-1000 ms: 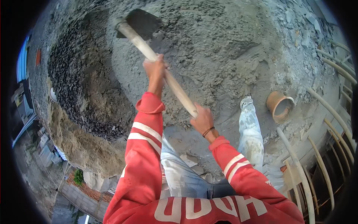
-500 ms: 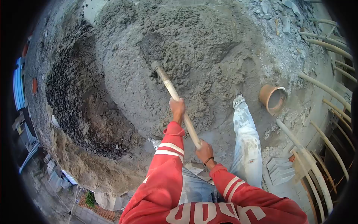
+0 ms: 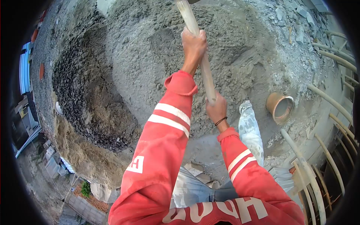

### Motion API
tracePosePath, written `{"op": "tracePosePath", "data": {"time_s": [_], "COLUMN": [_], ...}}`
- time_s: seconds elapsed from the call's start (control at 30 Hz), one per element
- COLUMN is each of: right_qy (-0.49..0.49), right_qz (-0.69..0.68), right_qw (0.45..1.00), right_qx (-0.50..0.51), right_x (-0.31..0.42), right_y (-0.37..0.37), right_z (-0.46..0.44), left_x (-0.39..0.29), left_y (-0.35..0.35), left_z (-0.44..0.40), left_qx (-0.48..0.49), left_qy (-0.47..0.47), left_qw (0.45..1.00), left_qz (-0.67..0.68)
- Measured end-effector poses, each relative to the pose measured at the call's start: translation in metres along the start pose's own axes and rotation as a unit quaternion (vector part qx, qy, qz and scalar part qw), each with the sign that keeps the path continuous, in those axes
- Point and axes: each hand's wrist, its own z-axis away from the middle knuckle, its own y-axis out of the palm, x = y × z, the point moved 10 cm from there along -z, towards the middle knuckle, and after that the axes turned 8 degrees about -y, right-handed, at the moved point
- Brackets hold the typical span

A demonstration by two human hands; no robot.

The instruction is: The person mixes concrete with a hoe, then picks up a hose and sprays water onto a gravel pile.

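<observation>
Both of my hands grip the wooden handle of a hoe (image 3: 207, 75), raised over a wide bed of wet grey mortar (image 3: 146, 67). My left hand (image 3: 194, 44) is wrapped round the handle higher up, toward the tool's head. Near the butt end, my right hand (image 3: 217, 109) is closed round it, with a dark band at the wrist. Only a dark sliver of the hoe's head shows at the top edge; the rest is out of frame.
A dark gravelly heap (image 3: 80, 86) borders the mortar on the left. To the right stand a mortar-stained bucket (image 3: 279, 107), several wooden poles (image 3: 330, 99) and stacked grey blocks (image 3: 282, 179). Broken rubble (image 3: 300, 33) lies at upper right. My leg (image 3: 250, 129) stands at the mortar's edge.
The hoe has come up out of the mortar, and both hands have risen with it. Its head has moved from the mortar to the top edge of the view.
</observation>
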Motion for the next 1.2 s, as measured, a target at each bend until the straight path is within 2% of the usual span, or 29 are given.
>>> {"op": "tracePosePath", "data": {"time_s": [0.03, 0.1, 0.13, 0.17, 0.2, 0.27, 0.3, 0.33, 0.43, 0.53, 0.6, 0.63, 0.67, 0.7, 0.73, 0.77, 0.83, 0.87, 0.9, 0.93, 0.97, 1.0, 1.07, 1.1, 1.13, 1.17, 1.2], "right_qy": [0.000, 0.096, 0.143, 0.189, 0.196, 0.240, 0.227, 0.213, 0.166, 0.144, 0.052, 0.038, 0.009, -0.047, -0.069, -0.082, -0.139, -0.094, -0.051, -0.050, 0.011, 0.072, 0.068, 0.081, 0.096, 0.113, 0.134], "right_qz": [0.004, -0.071, -0.065, -0.059, -0.048, -0.022, -0.017, -0.013, 0.011, -0.023, -0.055, -0.063, -0.053, -0.058, -0.054, -0.050, -0.081, -0.088, -0.094, -0.091, -0.095, -0.096, -0.134, -0.137, -0.140, -0.117, -0.092], "right_qw": [1.000, 0.991, 0.985, 0.976, 0.973, 0.961, 0.966, 0.970, 0.977, 0.980, 0.993, 0.994, 0.993, 0.995, 0.995, 0.995, 0.986, 0.987, 0.983, 0.984, 0.984, 0.982, 0.984, 0.983, 0.981, 0.980, 0.980], "right_qx": [0.000, 0.060, 0.071, 0.085, 0.115, 0.133, 0.123, 0.113, 0.136, 0.133, 0.087, 0.077, 0.102, 0.066, 0.054, 0.041, 0.032, 0.093, 0.148, 0.148, 0.148, 0.148, 0.100, 0.096, 0.094, 0.112, 0.112], "right_x": [-0.004, -0.022, -0.024, -0.025, -0.048, -0.067, -0.069, -0.070, -0.069, -0.060, -0.039, -0.028, 0.004, 0.029, 0.052, 0.068, 0.093, 0.082, 0.071, 0.069, 0.057, 0.041, 0.008, 0.006, 0.003, -0.008, -0.005], "right_y": [0.008, 0.036, 0.039, 0.038, 0.051, 0.048, 0.045, 0.041, 0.039, 0.043, 0.050, 0.057, 0.059, 0.060, 0.062, 0.067, 0.080, 0.104, 0.122, 0.125, 0.126, 0.123, 0.123, 0.107, 0.089, 0.083, 0.064], "right_z": [-0.004, -0.001, 0.021, 0.062, 0.100, 0.181, 0.209, 0.237, 0.295, 0.296, 0.233, 0.188, 0.128, 0.071, 0.017, -0.035, -0.122, -0.148, -0.161, -0.153, -0.135, -0.114, -0.068, -0.041, -0.011, 0.016, 0.046], "left_x": [0.029, 0.119, 0.180, 0.212, 0.256, 0.267, 0.266, 0.302, 0.230, 0.164, 0.099, 0.064, 0.024, -0.017, -0.041, -0.042, -0.046, -0.032, 0.001, 0.040, 0.081, 0.146, 0.175, 0.161, 0.197, 0.198, 0.236], "left_y": [0.003, 0.005, -0.003, -0.012, -0.027, -0.052, -0.064, -0.078, -0.103, -0.123, -0.118, -0.116, -0.115, -0.114, -0.107, -0.106, -0.086, -0.083, -0.079, -0.079, -0.082, -0.076, -0.065, -0.066, -0.067, -0.075, -0.082], "left_z": [-0.038, -0.057, -0.052, -0.015, 0.016, 0.108, 0.147, 0.181, 0.250, 0.260, 0.214, 0.177, 0.135, 0.096, 0.057, 0.011, -0.035, -0.052, -0.077, -0.097, -0.118, -0.141, -0.119, -0.089, -0.094, -0.073, -0.060], "left_qx": [-0.029, -0.020, -0.031, -0.032, -0.058, -0.083, -0.077, -0.051, -0.080, -0.095, -0.072, -0.053, -0.076, -0.105, -0.114, -0.149, -0.181, -0.180, -0.164, -0.146, -0.145, -0.085, -0.069, -0.121, -0.112, -0.146, -0.121], "left_qy": [0.020, -0.117, -0.167, -0.224, -0.212, -0.158, -0.166, -0.260, -0.217, -0.191, -0.223, -0.170, -0.091, -0.012, 0.038, 0.143, 0.190, 0.187, 0.113, 0.036, 0.036, -0.001, -0.066, -0.097, -0.137, -0.158, -0.201], "left_qw": [0.997, 0.981, 0.950, 0.941, 0.932, 0.895, 0.906, 0.930, 0.946, 0.958, 0.970, 0.983, 0.990, 0.988, 0.983, 0.960, 0.917, 0.917, 0.911, 0.897, 0.899, 0.848, 0.820, 0.853, 0.883, 0.901, 0.915], "left_qz": [-0.071, -0.154, -0.261, -0.252, -0.289, -0.408, -0.381, -0.257, -0.225, -0.193, -0.066, -0.041, -0.074, -0.112, -0.138, -0.187, -0.301, -0.303, -0.362, -0.417, -0.412, -0.524, -0.564, -0.498, -0.434, -0.377, -0.327]}}
